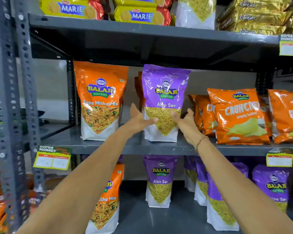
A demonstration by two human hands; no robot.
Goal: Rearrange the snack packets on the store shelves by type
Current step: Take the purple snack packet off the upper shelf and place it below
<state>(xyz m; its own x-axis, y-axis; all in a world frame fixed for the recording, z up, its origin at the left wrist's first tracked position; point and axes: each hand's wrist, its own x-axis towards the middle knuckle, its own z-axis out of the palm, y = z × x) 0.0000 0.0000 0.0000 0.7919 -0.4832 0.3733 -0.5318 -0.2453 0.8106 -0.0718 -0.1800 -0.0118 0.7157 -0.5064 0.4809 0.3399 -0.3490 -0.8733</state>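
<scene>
A purple Aloo Sev packet [165,92] stands upright on the middle shelf [108,146], with an orange packet [137,85] hidden just behind it. My left hand [139,119] and my right hand [184,123] reach in from either side of its lower half. Fingers are spread and the fingertips lie against its front, not closed around it. An orange Tikha Mitha Mix packet [100,100] stands to its left. Orange Crunchex packets [238,115] lean at its right. On the lower shelf are another Tikha Mitha Mix packet [107,205] and several purple Aloo Sev packets [160,181].
The top shelf carries Marie biscuit packs [140,15], a clear sev bag [195,12] and gold Krackjack packs [257,17]. A grey perforated upright [26,92] bounds the rack on the left. Yellow price tags [52,160] hang from the shelf edges.
</scene>
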